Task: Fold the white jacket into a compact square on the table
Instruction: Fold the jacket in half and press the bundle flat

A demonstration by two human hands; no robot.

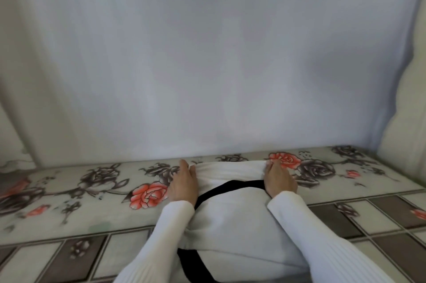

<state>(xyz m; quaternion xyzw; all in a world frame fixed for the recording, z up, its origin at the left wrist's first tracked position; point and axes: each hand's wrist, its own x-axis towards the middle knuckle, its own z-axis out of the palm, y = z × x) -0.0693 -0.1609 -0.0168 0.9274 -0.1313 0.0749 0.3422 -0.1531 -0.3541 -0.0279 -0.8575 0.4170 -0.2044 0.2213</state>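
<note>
**Gripping the far fold of the white jacket, both hands**

Lying on the tabletop (69, 192) right in front of the person, the white jacket (232, 209) is sitting partly folded btwn the two forearms, w/ its far edge bunching into a soft rolled ridge near the back of the surface. Left hand (183, 182) is resting at the left end of that ridge; its fingers (184, 165) are lying fairly straight along the cloth, thumb tucking against the fold, so it is looking more like pressing/holding than a tight pinch — can't tell for sure how much fabric it has. Right hand (280, 180) is sitting at the right end, fingers curling over the rolled edge and gripping it. Both hands are touching the jacket, one per corner, well apart from each other.

Jacket fabric is looking soft, matte, slightly fleecy, w/ a curved black band (221, 187) running across it btwn the hands and a second black strip (191, 262) showing nearer the body. Sleeves (332, 252) on the person are white, fine-ribbed knit. Tabletop is wearing a smooth, glossy-looking cover printed w/ red and grey roses at the back and a grey/white rectangular tile pattern toward the front edge. Behind, a pale, plain cloth backdrop (207, 52) is hanging w/ soft wrinkles; cream drapery (410, 109) is bunching at far right.
</note>
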